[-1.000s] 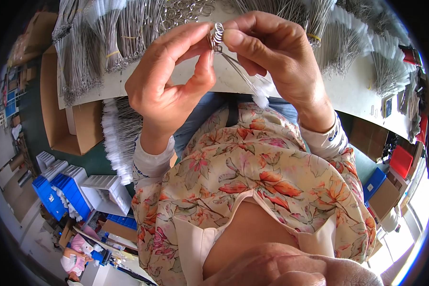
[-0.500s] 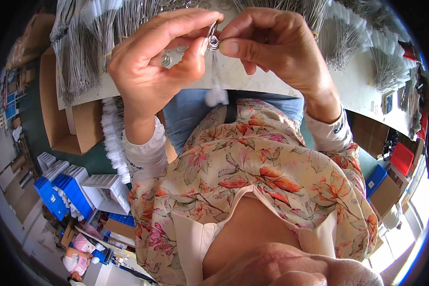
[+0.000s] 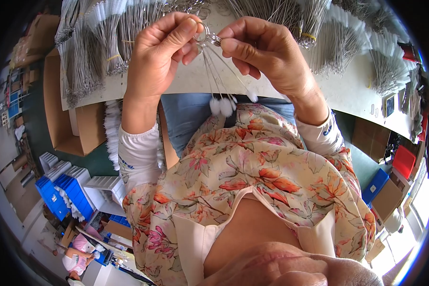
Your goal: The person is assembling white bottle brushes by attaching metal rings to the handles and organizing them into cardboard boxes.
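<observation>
Between my hands, over the table's near edge, is a metal split ring [image 3: 202, 36]. The thumb and forefinger of my left hand [image 3: 159, 55] pinch its left side. My right hand [image 3: 267, 55] is closed in a pinch on the looped wire ends [image 3: 214, 40] of several small wire brushes at the ring's right side. Their thin stems hang down and fan out, ending in white fluffy tips [image 3: 222, 107] above my lap. Whether every loop is threaded on the ring is too small to tell.
Bundles of wire brushes [image 3: 88, 52] lie along the white table [image 3: 357, 90], left and right, some tied with yellow bands. Loose rings [image 3: 188, 6] lie at the far middle. A cardboard box [image 3: 88, 128] stands at left, with blue bins [image 3: 74, 190] behind. Another person [image 3: 78, 257] sits lower left.
My left hand has turned and its fingers have folded in around the ring. The ring has opened into view, and the brushes have spread apart, with several white tips now showing.
</observation>
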